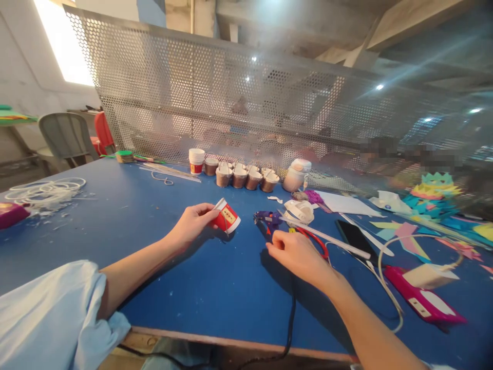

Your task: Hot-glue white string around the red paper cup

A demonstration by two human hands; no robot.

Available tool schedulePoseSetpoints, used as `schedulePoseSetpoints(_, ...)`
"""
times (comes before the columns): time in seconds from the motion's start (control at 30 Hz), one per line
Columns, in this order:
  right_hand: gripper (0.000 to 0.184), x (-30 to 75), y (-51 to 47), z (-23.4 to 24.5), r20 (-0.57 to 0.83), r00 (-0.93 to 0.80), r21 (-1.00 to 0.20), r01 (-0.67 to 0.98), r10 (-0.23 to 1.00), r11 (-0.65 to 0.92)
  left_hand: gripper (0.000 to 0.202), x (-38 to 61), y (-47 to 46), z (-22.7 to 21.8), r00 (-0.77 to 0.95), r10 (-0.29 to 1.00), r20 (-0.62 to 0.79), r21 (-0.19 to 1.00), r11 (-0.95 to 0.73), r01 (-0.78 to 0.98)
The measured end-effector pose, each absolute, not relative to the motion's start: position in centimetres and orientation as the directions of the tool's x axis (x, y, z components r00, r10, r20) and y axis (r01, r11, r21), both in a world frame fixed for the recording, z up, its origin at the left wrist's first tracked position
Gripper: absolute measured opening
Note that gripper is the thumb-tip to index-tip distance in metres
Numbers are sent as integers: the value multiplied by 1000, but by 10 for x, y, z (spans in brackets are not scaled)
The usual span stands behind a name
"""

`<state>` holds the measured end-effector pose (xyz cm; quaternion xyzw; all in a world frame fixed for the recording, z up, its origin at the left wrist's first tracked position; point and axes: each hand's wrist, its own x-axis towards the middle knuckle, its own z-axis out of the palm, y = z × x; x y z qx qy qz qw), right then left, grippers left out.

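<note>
My left hand (192,224) pinches a small red and white paper cup (227,217), tilted on its side above the table. To its right, my right hand (298,254) is curled closed at the handle of a blue glue gun (269,218). The gun's nozzle points left towards the cup, and a long pale glue stick (331,239) juts from its back. A black cord runs down from under this hand. Just behind the hand lie red-handled scissors (318,241), partly hidden, and a white roll of tape or ribbon (299,210).
Along the back stand a stack of paper cups (196,161), several brown-wrapped cups (239,178) and a pinkish jar (297,174). White cord (46,190) lies coiled at left. A phone (356,240), magenta power strip (423,295) and coloured paper strips (410,239) occupy the right.
</note>
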<state>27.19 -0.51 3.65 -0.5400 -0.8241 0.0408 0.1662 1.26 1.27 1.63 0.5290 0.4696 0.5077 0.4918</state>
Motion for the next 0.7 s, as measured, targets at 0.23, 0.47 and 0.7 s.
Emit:
schedulePoseSetpoints(0.23, 7, 230, -8, 23, 603, -522, -302, 551, 604, 778, 32, 24, 2, 19, 73, 974, 215, 958, -225, 176)
schedulePoseSetpoints(0.47, 15, 204, 3, 9, 739, -470, -133, 600, 482, 789, 27, 33, -13, 24, 99, 927, 362, 863, -373, 340)
schedulePoseSetpoints(0.7, 12, 209, -1, 5, 731, -377, -360, 496, 569, 790, 23, 33, -14, 15, 229, 858, 459, 757, -513, 405)
